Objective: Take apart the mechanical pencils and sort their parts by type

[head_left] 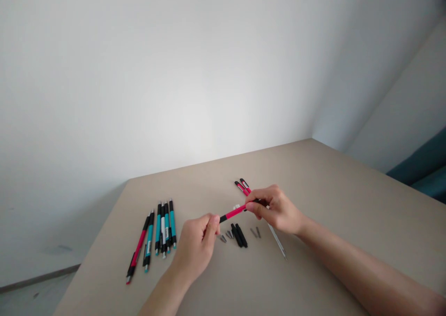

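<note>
Beige tabletop (306,172) lies beneath hands (195,241) (277,209) holding a red pen (234,212).

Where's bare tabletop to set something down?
Free: table right of the right hand, and the near patch between the forearms, below the black grips. Crowded: around those grips, with springs and metal tips; also the pens at left.

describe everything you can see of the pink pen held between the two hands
The pink pen has a slim barrel that looks like smooth plastic, with black showing at both ends. It is held above the table, slanting upward to the right in the picture. The left hand grips its lower black end, hiding the tip; the right hand pinches the other end, partly covering it.
</note>
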`<state>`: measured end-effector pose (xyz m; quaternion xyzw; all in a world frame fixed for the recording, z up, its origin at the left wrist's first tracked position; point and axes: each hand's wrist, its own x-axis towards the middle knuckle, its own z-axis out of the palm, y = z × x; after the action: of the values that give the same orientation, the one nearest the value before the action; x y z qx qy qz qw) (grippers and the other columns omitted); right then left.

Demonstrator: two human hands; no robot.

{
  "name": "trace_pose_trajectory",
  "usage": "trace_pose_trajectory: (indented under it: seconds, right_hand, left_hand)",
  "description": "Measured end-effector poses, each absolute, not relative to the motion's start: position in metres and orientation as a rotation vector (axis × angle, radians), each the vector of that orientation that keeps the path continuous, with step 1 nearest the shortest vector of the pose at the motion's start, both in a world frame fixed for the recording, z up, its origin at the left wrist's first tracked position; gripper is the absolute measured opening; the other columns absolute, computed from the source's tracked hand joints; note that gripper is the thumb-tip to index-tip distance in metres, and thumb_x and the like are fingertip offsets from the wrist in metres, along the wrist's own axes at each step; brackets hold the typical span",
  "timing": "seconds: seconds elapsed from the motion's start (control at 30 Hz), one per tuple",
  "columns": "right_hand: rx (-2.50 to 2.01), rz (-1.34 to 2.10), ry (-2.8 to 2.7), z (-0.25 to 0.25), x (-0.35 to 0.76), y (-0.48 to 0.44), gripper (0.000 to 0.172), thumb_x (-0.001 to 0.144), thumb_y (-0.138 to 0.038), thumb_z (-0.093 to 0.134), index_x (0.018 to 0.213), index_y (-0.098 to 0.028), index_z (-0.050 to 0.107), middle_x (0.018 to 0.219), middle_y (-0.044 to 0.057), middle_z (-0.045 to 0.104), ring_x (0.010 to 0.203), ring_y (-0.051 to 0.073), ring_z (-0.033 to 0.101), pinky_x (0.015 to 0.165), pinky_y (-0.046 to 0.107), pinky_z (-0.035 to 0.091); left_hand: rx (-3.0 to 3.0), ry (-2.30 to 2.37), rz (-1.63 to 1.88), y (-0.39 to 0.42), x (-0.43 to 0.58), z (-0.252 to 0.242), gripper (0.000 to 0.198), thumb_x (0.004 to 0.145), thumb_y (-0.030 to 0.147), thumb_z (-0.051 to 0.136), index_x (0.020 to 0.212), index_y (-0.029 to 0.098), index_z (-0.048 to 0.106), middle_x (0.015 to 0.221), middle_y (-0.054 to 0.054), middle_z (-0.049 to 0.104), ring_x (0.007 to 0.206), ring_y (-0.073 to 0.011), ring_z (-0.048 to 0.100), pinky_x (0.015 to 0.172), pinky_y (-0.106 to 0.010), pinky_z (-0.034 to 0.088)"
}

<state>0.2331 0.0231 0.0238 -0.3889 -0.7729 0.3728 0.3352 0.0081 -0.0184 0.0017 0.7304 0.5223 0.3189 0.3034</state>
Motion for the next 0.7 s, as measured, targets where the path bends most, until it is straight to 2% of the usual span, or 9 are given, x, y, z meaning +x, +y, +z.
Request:
trace_pose_trajectory:
  seconds: [0.07, 0.17, 0.27, 0.37, 0.47, 0.6, 0.7]
  right_hand:
    - [-1.127, 1.113, -1.932, 0.022, 0.233, 0.025, 0.03, 0.084, -0.036, 0.054, 0.068, -0.013, 0.062, 0.046, -0.002, 0.051, 0.04, 0.007, 0.036, 0.04, 0.02, 0.026]
    - [-1.188, 1.287, -1.843, 0.021, 0.233, 0.027, 0.032, 0.083, -0.04, 0.053, 0.066, -0.013, 0.059, 0.043, -0.004, 0.047, 0.038, 0.006, 0.031, 0.039, 0.02, 0.023]
    - [-1.164, 1.388, -1.817, 0.022, 0.232, 0.027, 0.034, 0.082, -0.043, 0.053, 0.065, -0.014, 0.059, 0.042, -0.004, 0.044, 0.038, 0.006, 0.03, 0.039, 0.021, 0.022]
    - [-1.121, 1.371, -1.845, 0.023, 0.231, 0.026, 0.035, 0.082, -0.044, 0.053, 0.064, -0.014, 0.058, 0.044, -0.004, 0.044, 0.04, 0.006, 0.03, 0.04, 0.022, 0.023]
    - [-1.072, 1.211, -1.926, 0.024, 0.232, 0.024, 0.034, 0.084, -0.041, 0.052, 0.065, -0.013, 0.061, 0.048, -0.002, 0.048, 0.044, 0.008, 0.035, 0.043, 0.022, 0.026]
    - [-0.929, 0.914, -2.067, 0.023, 0.234, 0.024, 0.03, 0.088, -0.035, 0.05, 0.075, -0.013, 0.065, 0.056, 0.002, 0.055, 0.05, 0.01, 0.044, 0.05, 0.022, 0.033]
    - [-0.949, 0.881, -2.069, 0.02, 0.236, 0.025, 0.032, 0.089, -0.038, 0.049, 0.073, -0.013, 0.064, 0.055, 0.001, 0.054, 0.049, 0.01, 0.043, 0.049, 0.023, 0.032]
  left_hand:
    - [2.145, 1.354, 0.93, -0.016, 0.007, 0.001, 0.029, 0.093, 0.035, 0.04, 0.08, 0.018, 0.059, 0.065, -0.001, 0.058, 0.061, -0.0148, 0.052, 0.058, -0.025, 0.039]
    - [2.415, 1.272, 1.042, -0.013, 0.003, 0.0, 0.018, 0.09, 0.027, 0.05, 0.102, 0.018, 0.06, 0.08, -0.005, 0.064, 0.075, -0.0186, 0.054, 0.067, -0.029, 0.042]
    - [2.54, 1.278, 1.081, -0.013, 0.0, 0.0, 0.013, 0.091, 0.02, 0.047, 0.089, 0.017, 0.059, 0.069, -0.004, 0.06, 0.067, -0.018, 0.05, 0.061, -0.029, 0.039]
    - [2.541, 1.337, 1.076, -0.017, 0.003, 0.003, 0.023, 0.091, 0.019, 0.043, 0.07, 0.017, 0.052, 0.059, -0.002, 0.05, 0.062, -0.0169, 0.047, 0.056, -0.028, 0.034]
    - [2.354, 1.394, 1.028, -0.022, 0.009, 0.005, 0.033, 0.092, 0.025, 0.038, 0.059, 0.019, 0.042, 0.055, 0.001, 0.042, 0.054, -0.0138, 0.043, 0.05, -0.026, 0.028]
    - [1.886, 1.384, 0.875, -0.023, 0.013, 0.002, 0.044, 0.094, 0.039, 0.03, 0.054, 0.022, 0.027, 0.048, 0.006, 0.025, 0.043, -0.0101, 0.028, 0.043, -0.026, 0.019]
    - [1.836, 1.354, 0.863, -0.02, 0.013, -0.001, 0.047, 0.095, 0.04, 0.029, 0.052, 0.021, 0.028, 0.048, 0.005, 0.025, 0.044, -0.0099, 0.028, 0.044, -0.025, 0.021]
